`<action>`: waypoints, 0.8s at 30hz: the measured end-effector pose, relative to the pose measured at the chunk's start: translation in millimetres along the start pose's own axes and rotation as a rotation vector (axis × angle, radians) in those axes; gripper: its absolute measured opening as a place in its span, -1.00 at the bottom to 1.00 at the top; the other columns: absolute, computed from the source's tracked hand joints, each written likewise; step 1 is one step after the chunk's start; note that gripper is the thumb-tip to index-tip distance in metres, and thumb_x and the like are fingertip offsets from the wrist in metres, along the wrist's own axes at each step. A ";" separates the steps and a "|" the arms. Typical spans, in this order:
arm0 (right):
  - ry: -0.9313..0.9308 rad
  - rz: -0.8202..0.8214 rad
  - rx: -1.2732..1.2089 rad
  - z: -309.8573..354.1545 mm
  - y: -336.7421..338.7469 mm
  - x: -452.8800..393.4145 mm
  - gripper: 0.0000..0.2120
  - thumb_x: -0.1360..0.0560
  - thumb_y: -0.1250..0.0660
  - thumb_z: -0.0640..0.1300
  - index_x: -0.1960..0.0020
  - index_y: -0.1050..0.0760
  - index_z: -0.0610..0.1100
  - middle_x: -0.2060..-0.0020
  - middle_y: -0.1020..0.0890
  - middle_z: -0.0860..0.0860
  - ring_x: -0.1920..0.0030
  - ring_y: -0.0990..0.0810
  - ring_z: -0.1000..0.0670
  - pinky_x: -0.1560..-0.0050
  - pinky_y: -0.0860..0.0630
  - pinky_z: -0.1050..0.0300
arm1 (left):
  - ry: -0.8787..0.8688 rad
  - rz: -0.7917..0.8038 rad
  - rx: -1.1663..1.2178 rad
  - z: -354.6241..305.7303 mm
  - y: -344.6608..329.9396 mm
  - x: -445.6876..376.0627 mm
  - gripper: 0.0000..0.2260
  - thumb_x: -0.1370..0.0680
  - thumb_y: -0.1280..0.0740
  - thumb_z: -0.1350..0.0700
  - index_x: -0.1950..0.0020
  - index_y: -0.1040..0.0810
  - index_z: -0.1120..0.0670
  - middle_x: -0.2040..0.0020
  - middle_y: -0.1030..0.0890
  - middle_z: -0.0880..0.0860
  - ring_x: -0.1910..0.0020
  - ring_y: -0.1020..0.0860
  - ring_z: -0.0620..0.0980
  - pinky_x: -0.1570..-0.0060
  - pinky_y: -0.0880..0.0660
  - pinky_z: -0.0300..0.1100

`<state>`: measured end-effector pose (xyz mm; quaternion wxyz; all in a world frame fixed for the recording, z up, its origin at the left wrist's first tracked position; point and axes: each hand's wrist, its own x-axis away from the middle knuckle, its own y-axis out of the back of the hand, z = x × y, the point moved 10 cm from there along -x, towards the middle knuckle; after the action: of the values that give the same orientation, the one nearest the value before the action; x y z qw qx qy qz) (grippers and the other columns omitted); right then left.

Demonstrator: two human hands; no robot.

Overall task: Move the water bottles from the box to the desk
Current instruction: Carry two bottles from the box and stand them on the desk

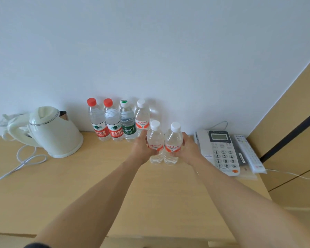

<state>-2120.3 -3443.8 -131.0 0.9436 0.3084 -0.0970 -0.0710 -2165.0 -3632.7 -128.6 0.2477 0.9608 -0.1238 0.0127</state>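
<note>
The desk (100, 185) has a pale wood-look top, smooth and matt, and the wall (150, 51) behind it is plain, matt white. The water bottles (156, 142) are clear, glossy plastic with smooth plastic caps and shiny printed labels; those in the far row (118, 120) look the same. At far left the kettle (55, 133) is glossy cream plastic with a bright metal rim, and at right the telephone (220, 151) is matt grey-white plastic.
</note>
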 end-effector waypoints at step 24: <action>0.271 -0.167 0.169 53.2 30.9 4.9 -0.42 -0.30 -0.61 -0.07 -0.22 -0.43 -0.04 -0.01 -0.61 0.06 -0.04 -0.56 -0.01 0.00 -0.53 0.01 | -0.446 -0.245 -0.857 -93.1 20.7 -9.6 -0.34 -0.40 -0.58 0.03 -0.41 -0.35 0.01 0.05 -0.54 0.00 0.12 -0.51 0.04 0.40 -0.35 -0.12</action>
<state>-2125.3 -3450.2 -69.8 0.9097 0.4002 0.0513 -0.0987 -2176.0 -3603.4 -38.0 0.5874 0.7595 -0.0540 -0.2742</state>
